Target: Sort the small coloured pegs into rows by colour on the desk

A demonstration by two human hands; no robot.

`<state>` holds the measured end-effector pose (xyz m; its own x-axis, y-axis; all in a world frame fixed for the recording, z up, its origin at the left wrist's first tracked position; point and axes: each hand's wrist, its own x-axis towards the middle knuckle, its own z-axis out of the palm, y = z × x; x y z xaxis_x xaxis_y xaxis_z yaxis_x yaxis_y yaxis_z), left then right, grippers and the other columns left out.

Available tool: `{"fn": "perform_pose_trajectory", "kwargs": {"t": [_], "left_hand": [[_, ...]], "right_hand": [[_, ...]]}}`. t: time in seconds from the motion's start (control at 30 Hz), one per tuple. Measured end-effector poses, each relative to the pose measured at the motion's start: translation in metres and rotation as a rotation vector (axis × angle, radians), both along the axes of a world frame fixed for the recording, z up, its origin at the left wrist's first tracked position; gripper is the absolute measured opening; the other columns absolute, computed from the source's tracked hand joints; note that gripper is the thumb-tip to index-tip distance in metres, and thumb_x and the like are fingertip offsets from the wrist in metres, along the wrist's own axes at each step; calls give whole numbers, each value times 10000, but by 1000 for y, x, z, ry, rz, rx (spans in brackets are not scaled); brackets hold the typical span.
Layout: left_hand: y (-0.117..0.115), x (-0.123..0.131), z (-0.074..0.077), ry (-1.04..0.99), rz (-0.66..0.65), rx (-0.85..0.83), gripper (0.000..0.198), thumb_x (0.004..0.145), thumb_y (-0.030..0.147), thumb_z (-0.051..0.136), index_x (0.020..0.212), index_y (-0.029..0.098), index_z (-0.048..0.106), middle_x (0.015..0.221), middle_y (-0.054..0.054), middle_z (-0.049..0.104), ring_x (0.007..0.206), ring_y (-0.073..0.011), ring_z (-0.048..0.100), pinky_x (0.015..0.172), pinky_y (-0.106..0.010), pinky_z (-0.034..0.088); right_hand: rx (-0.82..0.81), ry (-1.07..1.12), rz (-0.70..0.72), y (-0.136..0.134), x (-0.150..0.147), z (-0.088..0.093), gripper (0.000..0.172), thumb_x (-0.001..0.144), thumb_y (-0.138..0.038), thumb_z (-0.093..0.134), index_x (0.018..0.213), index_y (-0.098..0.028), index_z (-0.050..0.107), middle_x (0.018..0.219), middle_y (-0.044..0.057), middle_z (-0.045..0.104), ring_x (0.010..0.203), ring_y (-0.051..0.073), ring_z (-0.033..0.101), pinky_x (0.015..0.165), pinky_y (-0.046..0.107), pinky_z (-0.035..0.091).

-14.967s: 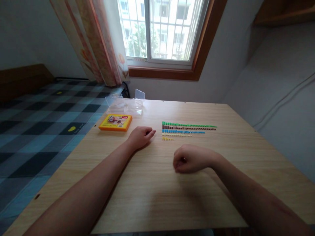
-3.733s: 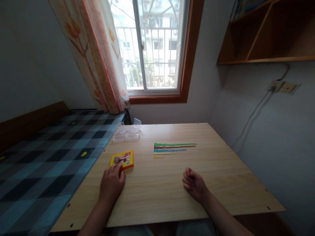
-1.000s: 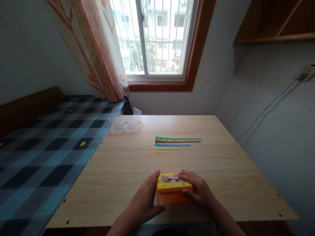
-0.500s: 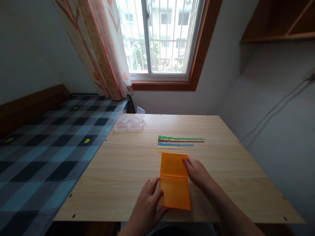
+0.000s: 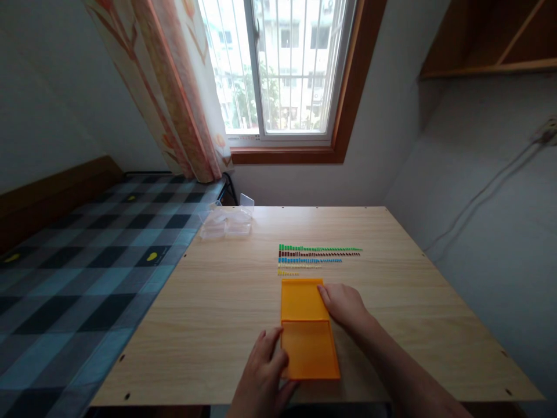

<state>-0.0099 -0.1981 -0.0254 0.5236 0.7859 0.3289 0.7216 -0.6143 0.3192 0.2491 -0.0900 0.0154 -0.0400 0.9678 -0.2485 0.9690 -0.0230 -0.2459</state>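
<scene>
An orange plastic case [image 5: 310,350] lies opened out near the front of the table, its hinge running across the middle. My left hand [image 5: 266,367] grips the near half by its left edge, thumb on top and other fingers partly hidden. With thumb and fingers, my right hand [image 5: 346,303] pinches the far half at its upper right edge. Both halves look bare inside. Just beyond the case, small pieces lie in rows: green [image 5: 304,248], brown [image 5: 307,254], blue [image 5: 304,260], cream [image 5: 300,266] and yellow [image 5: 285,273].
Several clear plastic boxes [image 5: 226,223] stand at the table's back left corner. The wooden table [image 5: 209,325] meets a bed with a checked cover [image 5: 126,249] on the left. A window and curtain [image 5: 174,93] are behind; a wooden shelf [image 5: 487,69] hangs at upper right.
The orange case has come down flatter onto the table, its far half swinging slightly left. Both hands keep hold of it. The whole view has shifted a little.
</scene>
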Motion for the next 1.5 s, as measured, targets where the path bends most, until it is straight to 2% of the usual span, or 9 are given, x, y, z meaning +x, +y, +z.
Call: {"fn": "perform_pose_trajectory", "kwargs": {"t": [0.13, 0.3, 0.4, 0.5, 0.73, 0.9, 1.03, 1.3, 1.5], "left_hand": [[-1, -1, 2, 1, -5, 5, 311, 815, 352, 743, 1080, 239, 624, 1461, -154, 545, 1310, -360, 557, 1066, -579, 513], [-1, -12, 11, -125, 29, -78, 645, 899, 485, 641, 1448, 214, 438, 1503, -192, 493, 1373, -335, 502, 1072, -489, 522], [20, -21, 13, -210, 150, -132, 493, 1006, 379, 442, 1477, 233, 430, 1522, -151, 484, 1398, -286, 482, 1106, -464, 493], [65, -26, 8, -207, 205, -160, 447, 1022, 377, 388, 1412, 211, 528, 1429, -129, 585, 1349, -270, 533, 1124, -485, 470], [204, -13, 1, -152, 215, -97, 494, 1017, 378, 362, 1401, 137, 557, 1371, -149, 625, 1283, -263, 561, 1136, -473, 430], [262, -6, 1, -115, 177, -90, 456, 1015, 353, 364, 1337, 178, 636, 1346, -109, 650, 1262, -246, 567, 1130, -452, 423], [271, -6, -2, -83, 161, -81, 452, 1014, 363, 362, 1275, 202, 695, 1320, -109, 663, 1239, -257, 576, 1113, -463, 426], [267, -4, -4, -65, 166, -66, 421, 998, 406, 412, 1218, 244, 732, 1319, -103, 661, 1240, -285, 565, 1107, -509, 411], [268, -7, -1, -148, 232, -61, 350, 958, 336, 453, 1077, 193, 749, 1191, -102, 717, 1168, -252, 615, 1083, -426, 459]], "right_hand": [[14, -15, -2, -2, 0, -1, 479, 1030, -386, 338, 983, -190, 773, 973, 145, 775, 885, 269, 724, 712, 315, 441], [41, 124, 81, -5, 18, -5, 457, 1026, -420, 370, 891, -217, 756, 915, 92, 776, 851, 224, 702, 661, 277, 370], [67, 261, 158, -6, 33, -12, 476, 1028, -439, 366, 781, -214, 705, 821, 63, 754, 774, 201, 667, 632, 270, 322], [125, 343, 183, -7, 43, -24, 510, 1021, -481, 368, 688, -202, 635, 696, 42, 691, 664, 185, 600, 600, 275, 275], [275, 678, 76, -3, 53, -49, 502, 995, -515, 404, 603, -203, 431, 584, -13, 483, 586, 151, 465, 588, 271, 289], [266, 761, 75, -2, 55, -50, 494, 992, -515, 415, 606, -208, 383, 587, -23, 423, 593, 146, 435, 589, 270, 295], [264, 768, 74, -3, 55, -50, 497, 993, -518, 419, 609, -203, 411, 595, -18, 448, 598, 148, 453, 599, 270, 318], [272, 775, 70, -2, 56, -55, 489, 994, -495, 443, 607, -204, 376, 591, -28, 419, 588, 136, 427, 585, 272, 290], [269, 783, 58, -3, 56, -56, 497, 989, -511, 442, 602, -209, 370, 582, -31, 400, 578, 135, 410, 575, 274, 287]]}}
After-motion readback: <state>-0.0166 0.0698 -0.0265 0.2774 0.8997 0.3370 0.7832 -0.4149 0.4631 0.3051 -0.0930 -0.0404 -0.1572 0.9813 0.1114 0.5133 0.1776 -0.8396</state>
